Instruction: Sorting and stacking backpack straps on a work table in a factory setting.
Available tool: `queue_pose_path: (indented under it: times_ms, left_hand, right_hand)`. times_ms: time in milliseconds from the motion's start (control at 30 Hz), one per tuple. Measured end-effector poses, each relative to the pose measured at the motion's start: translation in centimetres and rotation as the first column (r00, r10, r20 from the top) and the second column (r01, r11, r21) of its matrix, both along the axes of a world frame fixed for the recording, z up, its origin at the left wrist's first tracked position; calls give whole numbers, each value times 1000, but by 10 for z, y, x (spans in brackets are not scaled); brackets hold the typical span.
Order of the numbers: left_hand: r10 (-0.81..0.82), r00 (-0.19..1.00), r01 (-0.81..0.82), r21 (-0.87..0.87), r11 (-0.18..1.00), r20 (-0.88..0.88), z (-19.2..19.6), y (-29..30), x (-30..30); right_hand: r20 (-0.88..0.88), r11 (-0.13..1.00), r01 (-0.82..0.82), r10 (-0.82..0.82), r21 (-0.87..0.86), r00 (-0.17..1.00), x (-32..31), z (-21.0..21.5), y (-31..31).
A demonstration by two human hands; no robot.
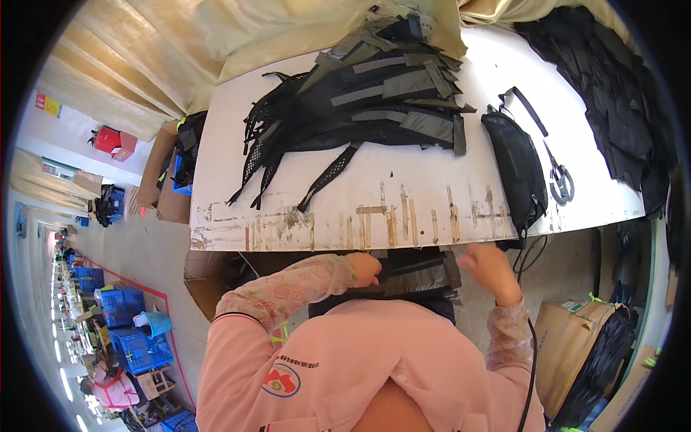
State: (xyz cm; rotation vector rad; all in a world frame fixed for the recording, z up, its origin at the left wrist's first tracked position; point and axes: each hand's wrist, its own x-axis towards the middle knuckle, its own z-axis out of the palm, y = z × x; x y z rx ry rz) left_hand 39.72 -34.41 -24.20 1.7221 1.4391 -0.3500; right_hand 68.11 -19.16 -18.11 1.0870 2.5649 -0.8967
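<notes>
Just below the table's front edge, a dark black-grey fabric piece [417,277] with strips across it lies over my lap. My left hand [366,269] is closed at its left edge, fingers curled against the cloth. At the opposite side my right hand [491,268] is also closed, close to the fabric's right edge; what its fingers pinch, if anything, is hidden. On the white table [345,194] ahead lies a pile of black mesh and fabric pieces [360,101] with loose straps. To its right rest a black waist bag [515,162] and scissors [561,180].
More black fabric pieces [612,101] are heaped at the table's far right. A cardboard box [576,345] stands on the floor at my right, with a black cable [533,345] beside my arm. Blue crates [140,349] and a person in pink [115,389] are at the left.
</notes>
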Motion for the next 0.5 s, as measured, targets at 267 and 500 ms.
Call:
queue_pose_path:
  times_ms: [267,500]
  left_hand:
    - [-103,984,122,131,984,-142,48,24,21]
    - [136,880,-424,622,658,455,81,53,-20]
  right_hand:
    - [-790,686,702,-316,192,525,-125,-63,160]
    - [-770,787,607,-454,-110,449,-138,-41,158]
